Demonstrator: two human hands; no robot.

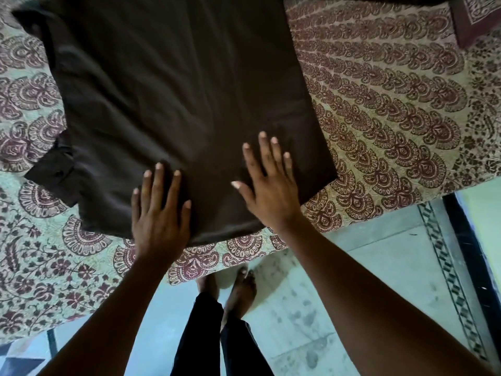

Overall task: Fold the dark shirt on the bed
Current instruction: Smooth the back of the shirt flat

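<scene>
The dark brown shirt (168, 99) lies spread flat on the bed, its hem toward me and its collar end out of view at the top. A sleeve cuff (53, 169) sticks out at the left side. My left hand (160, 213) lies flat on the shirt's near hem, fingers straight and spread. Beside it my right hand (268, 185) presses flat on the near right part of the shirt, fingers straight.
The bed carries a cream sheet (393, 118) printed with maroon fan shapes; its corner points at me. A patterned pillow (477, 17) shows at the top right. Below the bed edge are a pale tiled floor (379, 280) and my bare feet (230, 283).
</scene>
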